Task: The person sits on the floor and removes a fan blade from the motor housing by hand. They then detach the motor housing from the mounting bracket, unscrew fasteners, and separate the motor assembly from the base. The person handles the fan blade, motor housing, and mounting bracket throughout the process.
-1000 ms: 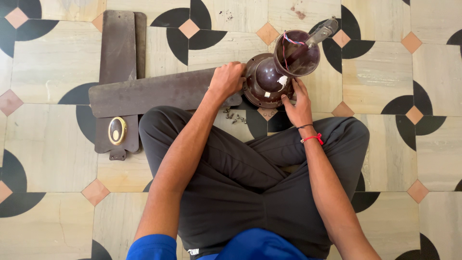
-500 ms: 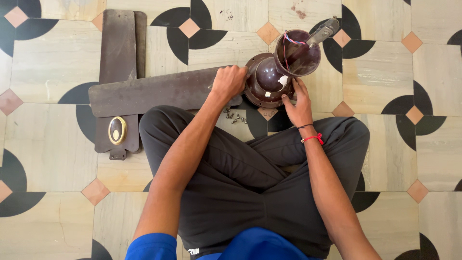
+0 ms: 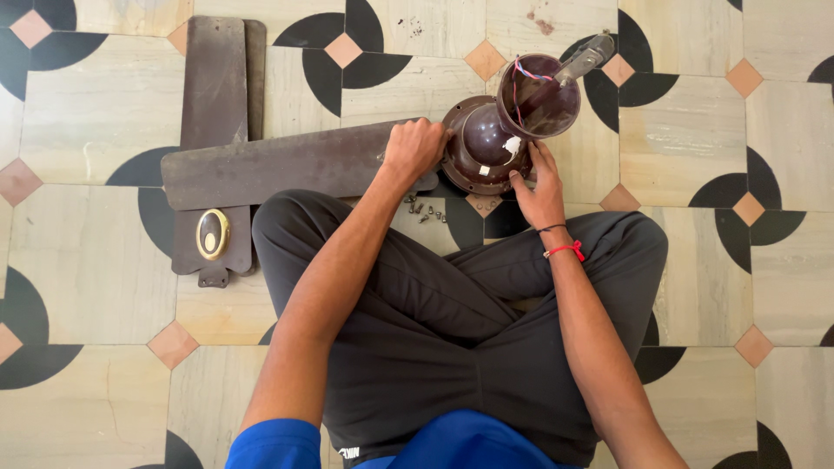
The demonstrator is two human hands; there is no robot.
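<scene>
We sit cross-legged on a patterned tile floor (image 3: pixel 78 113), looking straight down at a dismantled brown ceiling fan. Our left hand (image 3: pixel 415 148) is clenched over the inner end of a long fan blade (image 3: pixel 278 165), fingers curled around its edge right where it meets the fan motor housing (image 3: pixel 482 148); the blade lies flat and runs out to our left. Our right hand (image 3: pixel 540 187) rests against the near side of that housing, fingertips touching its lower rim, but we cannot tell whether they grasp anything or merely press there. The housing stands on the floor just beyond our knees, with its brown cup-shaped canopy (image 3: pixel 543 95) raised above it (coloured wires show inside the cup) and a grey down rod (image 3: pixel 584 59) angling out toward the upper right. A few small screws (image 3: pixel 424 211) lie scattered on the tile between our left wrist and the housing. Farther left, two more detached blades (image 3: pixel 217 82) lie stacked lengthwise, crossing under the held blade, and their near end carries a gold oval ornament (image 3: pixel 212 234). A red thread and a thin black band (image 3: pixel 563 249) circle our right wrist. Dark grey trousers (image 3: pixel 434 330) cover our folded legs, and a blue shirt hem (image 3: pixel 452 447) shows at the bottom edge.
</scene>
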